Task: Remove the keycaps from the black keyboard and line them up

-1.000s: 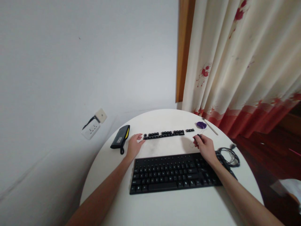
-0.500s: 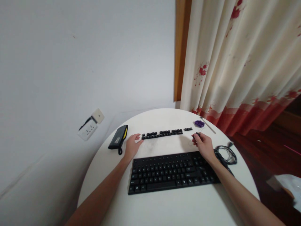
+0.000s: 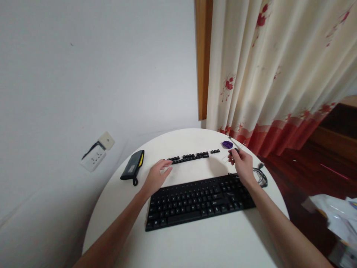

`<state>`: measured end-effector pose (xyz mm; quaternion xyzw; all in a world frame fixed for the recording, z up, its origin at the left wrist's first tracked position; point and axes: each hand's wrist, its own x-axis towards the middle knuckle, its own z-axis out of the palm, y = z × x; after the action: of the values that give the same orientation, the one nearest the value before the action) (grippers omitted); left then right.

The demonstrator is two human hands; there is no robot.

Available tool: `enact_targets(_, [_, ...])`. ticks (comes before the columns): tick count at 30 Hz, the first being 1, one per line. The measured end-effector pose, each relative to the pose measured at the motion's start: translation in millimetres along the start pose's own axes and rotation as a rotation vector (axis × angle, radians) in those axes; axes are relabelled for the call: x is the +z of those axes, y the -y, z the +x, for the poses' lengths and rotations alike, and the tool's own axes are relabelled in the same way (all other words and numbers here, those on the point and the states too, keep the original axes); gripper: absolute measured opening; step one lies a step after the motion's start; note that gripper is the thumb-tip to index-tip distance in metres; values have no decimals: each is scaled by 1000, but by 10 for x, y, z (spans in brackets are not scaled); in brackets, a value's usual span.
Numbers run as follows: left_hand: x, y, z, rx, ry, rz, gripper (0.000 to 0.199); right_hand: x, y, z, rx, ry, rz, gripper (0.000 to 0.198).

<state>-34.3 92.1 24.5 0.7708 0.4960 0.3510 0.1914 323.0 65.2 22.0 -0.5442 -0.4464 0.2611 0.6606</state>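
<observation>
Round white tabletop (image 3: pixel 195 245), black keyboard (image 3: pixel 198 201) lying across its middle, long side toward the person. Right hand (image 3: pixel 242 166) just past the keyboard's far right corner, fingers pinched on a small dark keycap (image 3: pixel 235 150) lifted slightly off the surface; something thin and pale hangs by the fingertips, too small to tell what. Left hand (image 3: pixel 156 176) beyond the keyboard's far left corner, fingers loose and spread, gripping nothing, fingertips just short of the left end of a row of loose black keycaps (image 3: pixel 192 156) lined up toward the far edge. Small purple object (image 3: pixel 227 144) near the far right edge, a thin pale stick (image 3: pixel 237 143) beside it. Coiled black cable (image 3: pixel 260 178) at the right edge, next to the right wrist. Dark pouch with yellow trim (image 3: pixel 132 167) near the left edge. Behind: wall socket (image 3: pixel 93 158), floral curtain (image 3: pixel 267 74).
</observation>
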Motion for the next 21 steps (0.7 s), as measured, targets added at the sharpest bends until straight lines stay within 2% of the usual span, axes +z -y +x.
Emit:
enact_targets(3, [128,-556,-119,98,264,-37,24,-59,146,6,-60,45,8,28])
enact_targets(7, [359,-1001,-212,156,466,-46,21,-136,226,-64,-86,288,-51,21])
enact_targets(10, [547,-1128,-173,135,525,-37,21,-177,169,-164,-106,422,-124,18])
enact_targets(14, [812,-1212,-43,132,560,-30,23,-199,96,-268,-178,519,-214,17])
enact_targets(17, [1006,-1253,41,147,564,-17,27,-210,88,-302,-231,584,-260,18])
enact_targets(21, [1210,-1249,98,147,526,5,17,-244,75,-326,-235,646,-273,16])
